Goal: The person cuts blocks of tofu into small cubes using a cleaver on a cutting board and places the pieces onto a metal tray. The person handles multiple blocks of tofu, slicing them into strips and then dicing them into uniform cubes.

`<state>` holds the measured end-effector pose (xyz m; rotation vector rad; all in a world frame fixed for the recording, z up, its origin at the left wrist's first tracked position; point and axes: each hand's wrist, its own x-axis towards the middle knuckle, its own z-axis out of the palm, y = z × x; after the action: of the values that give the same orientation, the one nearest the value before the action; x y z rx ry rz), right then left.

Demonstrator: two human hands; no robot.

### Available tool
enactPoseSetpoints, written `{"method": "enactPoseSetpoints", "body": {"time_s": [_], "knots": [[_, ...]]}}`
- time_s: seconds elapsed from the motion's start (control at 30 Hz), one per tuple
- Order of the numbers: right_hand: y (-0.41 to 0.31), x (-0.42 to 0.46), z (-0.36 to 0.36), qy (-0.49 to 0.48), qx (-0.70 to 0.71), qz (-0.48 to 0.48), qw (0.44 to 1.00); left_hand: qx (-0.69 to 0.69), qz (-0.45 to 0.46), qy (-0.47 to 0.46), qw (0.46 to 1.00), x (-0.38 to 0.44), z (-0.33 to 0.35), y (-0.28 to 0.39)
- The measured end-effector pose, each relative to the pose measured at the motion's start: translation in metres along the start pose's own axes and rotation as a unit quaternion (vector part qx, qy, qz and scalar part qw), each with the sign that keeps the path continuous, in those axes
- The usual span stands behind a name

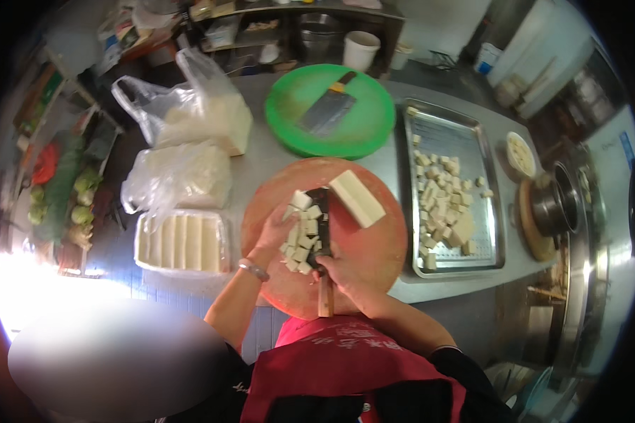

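A heap of white tofu cubes (308,231) is gathered on the round reddish cutting board (368,259) before me. My left hand (278,228) cups the heap's left side, its fingers against the cubes. In my right hand (341,272) is a cleaver (325,299), gripped where its wooden handle meets the dark blade. The blade lies along the heap's right side; how far it reaches under the cubes is hidden. To its right rests a long uncut tofu block (356,199).
A steel tray (500,248) at right holds many tofu cubes. Behind, a second cleaver (328,111) lies on a green board (280,113). Bagged tofu (180,174) and a plastic box of sliced tofu (182,240) stand left. A white bowl (519,153) sits beyond the tray.
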<state>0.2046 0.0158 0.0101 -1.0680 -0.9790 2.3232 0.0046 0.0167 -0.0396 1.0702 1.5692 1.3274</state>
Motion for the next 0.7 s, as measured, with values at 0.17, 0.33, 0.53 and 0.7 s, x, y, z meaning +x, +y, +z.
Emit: {"method": "enactPoseSetpoints", "body": {"time_s": [0.17,0.33,0.53,0.7], "knots": [[-0.017,0.002,-0.001,-0.036,0.008,-0.035,0.999,-0.069,-0.013,0.009,0.997,0.008,0.006,0.017],[-0.051,-0.003,-0.010,-0.047,0.025,-0.070,0.996,-0.123,-0.033,-0.039,0.991,0.030,0.017,0.065],[-0.096,-0.022,-0.054,0.005,0.034,-0.109,0.993,0.153,0.081,-0.079,0.982,0.061,0.079,0.157],[-0.138,-0.062,-0.104,0.101,0.144,-0.149,0.973,0.180,0.059,-0.141,0.972,0.102,0.169,0.172]]}}
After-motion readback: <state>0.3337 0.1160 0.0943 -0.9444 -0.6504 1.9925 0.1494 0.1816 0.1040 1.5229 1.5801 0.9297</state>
